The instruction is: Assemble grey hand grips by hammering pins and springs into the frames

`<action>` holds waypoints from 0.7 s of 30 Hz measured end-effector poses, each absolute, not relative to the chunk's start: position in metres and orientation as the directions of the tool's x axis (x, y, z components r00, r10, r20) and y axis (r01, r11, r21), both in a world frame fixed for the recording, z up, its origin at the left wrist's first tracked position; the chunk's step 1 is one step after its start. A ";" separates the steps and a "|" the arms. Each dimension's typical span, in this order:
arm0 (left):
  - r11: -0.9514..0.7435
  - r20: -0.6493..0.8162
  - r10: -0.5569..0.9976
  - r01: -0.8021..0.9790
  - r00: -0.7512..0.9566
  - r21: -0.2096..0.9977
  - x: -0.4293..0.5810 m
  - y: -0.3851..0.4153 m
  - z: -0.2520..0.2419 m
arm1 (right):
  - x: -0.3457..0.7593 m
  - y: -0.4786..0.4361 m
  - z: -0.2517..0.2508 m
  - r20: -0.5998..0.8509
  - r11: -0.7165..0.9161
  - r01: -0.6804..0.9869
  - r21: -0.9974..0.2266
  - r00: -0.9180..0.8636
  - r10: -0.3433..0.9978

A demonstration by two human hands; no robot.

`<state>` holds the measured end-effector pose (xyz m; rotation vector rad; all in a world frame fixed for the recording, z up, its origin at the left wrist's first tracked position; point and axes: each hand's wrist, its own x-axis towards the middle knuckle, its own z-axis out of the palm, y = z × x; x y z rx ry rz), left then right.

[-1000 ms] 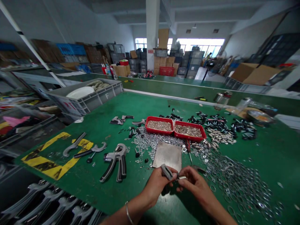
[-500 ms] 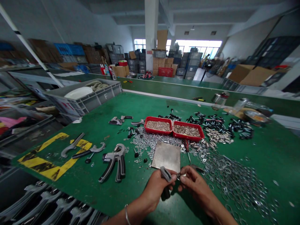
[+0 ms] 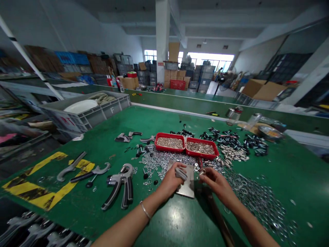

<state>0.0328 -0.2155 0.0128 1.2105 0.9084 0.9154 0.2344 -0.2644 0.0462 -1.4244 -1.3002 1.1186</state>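
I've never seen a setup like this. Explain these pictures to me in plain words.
There is no machine here: a person works with two bare hands. Every picture comes from one camera worn on that person's head, looking forward and down.

On the green table are two red trays of small metal parts, with black-headed screws beyond and to their right. Nearer lie a metal plate and, at the right, many loose rings. At the left is a V-shaped tool.

The left hand holds a grey piece over the plate. The right hand pinches a small shiny part, too small to name.
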 end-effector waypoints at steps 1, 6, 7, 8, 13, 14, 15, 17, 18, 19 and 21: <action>0.108 -0.067 0.933 -0.099 0.354 0.989 0.037 -0.208 0.011 | 0.236 -0.259 0.049 -0.044 -0.053 0.200 -0.978 0.046 0.998; 0.125 -0.093 0.955 -0.098 0.283 0.987 0.059 -0.194 -0.005 | 0.222 -0.251 0.041 -0.034 -0.034 -0.002 -0.999 0.140 0.990; 0.146 -0.110 0.954 -0.113 0.279 0.983 0.063 -0.194 -0.008 | 0.217 -0.252 0.038 -0.039 -0.032 -0.041 -0.999 0.165 0.986; 0.168 -0.126 0.953 -0.134 0.276 0.977 0.067 -0.194 -0.010 | 0.211 -0.253 0.034 -0.045 -0.032 -0.072 -0.997 0.188 0.981; 0.284 -0.202 0.935 -0.270 0.292 0.920 0.080 -0.200 -0.014 | 0.195 -0.253 0.021 -0.008 0.008 -0.053 -0.999 0.302 0.953; 0.313 -0.219 0.923 -0.288 0.315 0.905 0.080 -0.203 -0.013 | 0.196 -0.252 0.018 0.009 0.017 -0.026 -1.000 0.304 0.953; 0.345 -0.235 0.902 -0.277 0.362 0.897 0.079 -0.206 -0.012 | 0.198 -0.252 0.016 0.015 0.018 -0.008 -1.000 0.288 0.958; 0.396 -0.258 0.816 -0.175 0.518 0.902 0.073 -0.213 -0.007 | 0.204 -0.251 0.010 -0.003 -0.002 -0.005 -1.000 0.224 0.974; 0.409 -0.270 0.745 -0.097 0.610 0.908 0.068 -0.217 -0.003 | 0.207 -0.251 0.008 -0.022 -0.020 -0.013 -1.000 0.185 0.982; 0.413 -0.279 0.665 -0.029 0.693 0.910 0.063 -0.220 0.002 | 0.209 -0.252 0.006 -0.037 -0.035 -0.018 -0.999 0.149 0.988; 0.442 -0.276 0.531 0.017 0.801 0.897 0.054 -0.224 0.009 | 0.211 -0.254 0.003 -0.053 -0.053 -0.005 -0.999 0.103 0.993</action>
